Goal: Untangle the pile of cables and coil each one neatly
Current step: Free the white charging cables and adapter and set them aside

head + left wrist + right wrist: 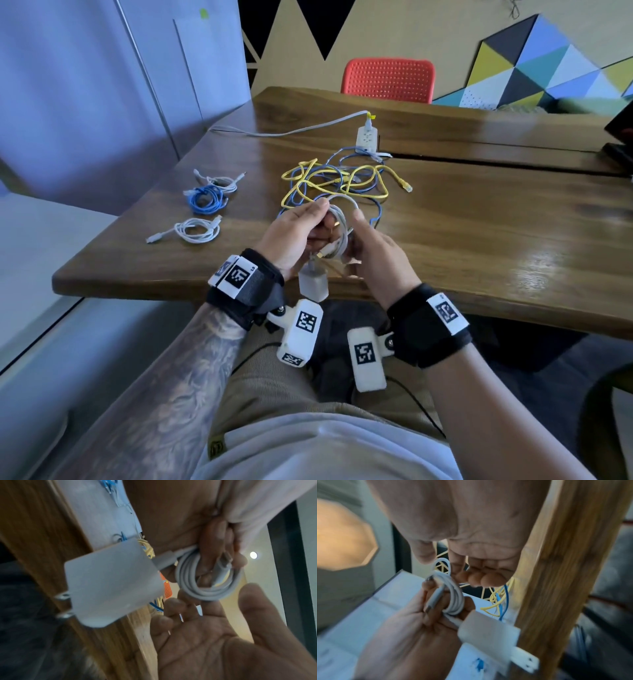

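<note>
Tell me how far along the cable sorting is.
Three coils lie finished at the table's left: two white and one blue. The left hand holds the nearly wound charger cable, with the right hand beside it. The yellow-and-blue tangle remains.

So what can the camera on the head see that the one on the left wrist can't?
Only the head view shows three coiled cables laid aside on the table, the white power strip and the red chair.

Only the left wrist view shows the charger's metal prongs and the cable's plug end tucked against the fingers.

Both show the left hand gripping the white cable coil, the charger dangling below, the right hand and the yellow-and-blue tangle.
</note>
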`<state>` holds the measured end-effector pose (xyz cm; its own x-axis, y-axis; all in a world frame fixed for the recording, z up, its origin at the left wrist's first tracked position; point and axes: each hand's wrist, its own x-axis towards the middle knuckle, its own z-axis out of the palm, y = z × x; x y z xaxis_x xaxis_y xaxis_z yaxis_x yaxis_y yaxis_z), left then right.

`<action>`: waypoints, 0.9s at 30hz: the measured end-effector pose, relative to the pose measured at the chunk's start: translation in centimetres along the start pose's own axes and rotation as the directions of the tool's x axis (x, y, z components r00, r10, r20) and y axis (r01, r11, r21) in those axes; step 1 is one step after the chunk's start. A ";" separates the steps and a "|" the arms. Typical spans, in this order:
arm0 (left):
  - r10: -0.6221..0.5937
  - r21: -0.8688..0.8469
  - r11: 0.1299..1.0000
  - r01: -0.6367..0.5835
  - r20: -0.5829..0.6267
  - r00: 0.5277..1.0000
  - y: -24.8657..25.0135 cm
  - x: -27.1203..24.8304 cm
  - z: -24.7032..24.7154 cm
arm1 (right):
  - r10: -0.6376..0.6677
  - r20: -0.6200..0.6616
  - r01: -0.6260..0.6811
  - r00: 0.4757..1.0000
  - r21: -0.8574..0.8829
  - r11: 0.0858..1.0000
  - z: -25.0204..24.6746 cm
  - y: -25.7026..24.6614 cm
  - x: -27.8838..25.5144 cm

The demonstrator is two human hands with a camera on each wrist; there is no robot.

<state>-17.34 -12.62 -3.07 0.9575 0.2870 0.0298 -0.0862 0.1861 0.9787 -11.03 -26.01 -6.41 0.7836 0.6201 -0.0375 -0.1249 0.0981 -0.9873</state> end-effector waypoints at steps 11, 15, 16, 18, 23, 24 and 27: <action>0.139 -0.104 0.980 -0.172 -0.268 0.953 -1.7 0.1 0.7 | -0.565 0.123 0.536 0.816 -0.527 0.659 0.8 1.3 -1.1; 0.144 -0.107 0.978 -0.178 -0.265 0.953 -1.6 0.1 0.7 | -0.575 0.179 0.561 0.798 -0.568 0.602 0.2 1.2 -0.8; 0.137 -0.109 0.980 -0.169 -0.253 0.958 -1.5 0.0 0.6 | -0.565 0.157 0.547 0.810 -0.547 0.634 0.2 1.2 -0.9; 0.133 -0.091 0.983 -0.157 -0.234 0.963 -1.5 -0.1 0.6 | -0.530 0.057 0.497 0.846 -0.442 0.747 0.4 1.0 -1.2; 0.209 0.000 0.977 -0.213 -0.171 0.963 -2.0 0.1 0.2 | -0.413 -0.114 0.413 0.904 -0.025 0.910 1.4 0.4 -1.5; 0.227 0.013 0.974 -0.228 -0.168 0.959 -2.2 0.2 0.0 | -0.402 -0.131 0.404 0.906 -0.013 0.915 1.3 0.4 -1.4; 0.279 0.108 0.959 -0.263 -0.172 0.945 -2.1 0.0 -0.3 | -0.337 -0.154 0.341 0.929 -0.005 0.940 0.8 -0.3 -1.0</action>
<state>-17.27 -12.72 -5.22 0.8332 0.4847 0.2662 -0.3053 0.0018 0.9523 -12.29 -26.01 -5.98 0.8638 0.4225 0.2744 0.1527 0.2995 -0.9418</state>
